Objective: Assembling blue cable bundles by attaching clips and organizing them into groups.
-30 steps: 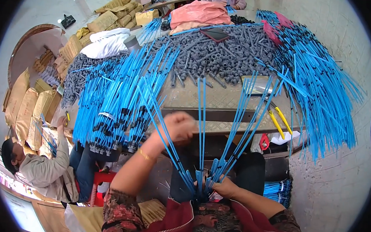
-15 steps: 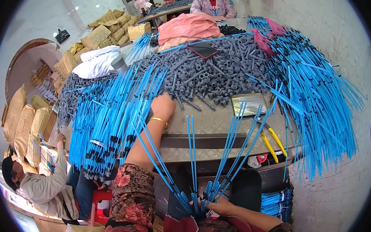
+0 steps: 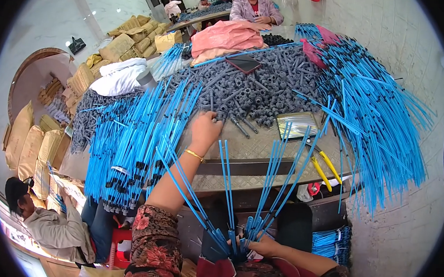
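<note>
My left hand (image 3: 205, 129) is at the near edge of a heap of grey plastic fittings (image 3: 264, 93) on the table. Its fingers are closed on one grey fitting (image 3: 220, 117) at the heap's rim, partly hidden by the hand. Low in front of my body, my right hand (image 3: 264, 245) is closed round the lower ends of a bunch of thin blue rods (image 3: 255, 228). The rods fan out upward, with black pieces along some of them. A few fittings lie loose just right of my left hand.
Blue rods with black ends pile up left (image 3: 131, 139) and right (image 3: 374, 116). Yellow-handled pliers (image 3: 326, 169) and a tray of thin metal pins (image 3: 297, 125) lie nearby. A phone (image 3: 243, 64) and pink cloth (image 3: 227, 38) rest farther back. Co-workers sit left (image 3: 57, 225) and opposite (image 3: 256, 10).
My left hand has shifted slightly right along the heap's edge, and its fingers now show around a fitting. My right hand stays in place with the rods. The co-worker at left has lowered an arm.
</note>
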The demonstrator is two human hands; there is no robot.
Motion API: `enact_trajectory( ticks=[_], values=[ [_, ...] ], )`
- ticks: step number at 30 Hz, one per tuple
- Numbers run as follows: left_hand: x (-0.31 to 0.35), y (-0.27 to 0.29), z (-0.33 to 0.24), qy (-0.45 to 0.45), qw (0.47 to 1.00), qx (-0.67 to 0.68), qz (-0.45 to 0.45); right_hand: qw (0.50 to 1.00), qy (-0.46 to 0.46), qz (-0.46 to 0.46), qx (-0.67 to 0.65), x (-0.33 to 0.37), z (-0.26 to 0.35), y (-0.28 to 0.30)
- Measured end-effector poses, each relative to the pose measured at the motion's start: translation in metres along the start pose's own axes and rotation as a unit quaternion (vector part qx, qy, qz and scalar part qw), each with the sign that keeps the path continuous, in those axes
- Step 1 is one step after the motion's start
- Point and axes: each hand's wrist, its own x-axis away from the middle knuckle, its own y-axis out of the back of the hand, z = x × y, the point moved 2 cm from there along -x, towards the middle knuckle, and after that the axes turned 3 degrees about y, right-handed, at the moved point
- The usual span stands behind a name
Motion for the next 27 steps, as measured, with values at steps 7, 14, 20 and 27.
enact_trajectory(
  ticks=[7, 14, 20, 27],
  values=[
    [0.026, 0.032, 0.010, 0.074, 0.950, 0.277, 0.122, 1.000, -0.002, 0.014, -0.002, -0.003, 0.014, -0.014],
    [0.057, 0.065, -0.002, 0.041, 0.957, 0.193, 0.212, 0.999, 0.014, 0.049, -0.019, -0.003, 0.013, -0.025],
    [0.059, 0.049, 0.008, 0.022, 0.941, 0.225, 0.252, 0.999, 0.001, 0.009, -0.035, -0.003, 0.005, -0.025],
    [0.032, 0.013, 0.003, -0.100, 0.968, 0.163, 0.162, 1.000, -0.012, -0.004, -0.023, -0.007, -0.003, -0.016]
  ],
)
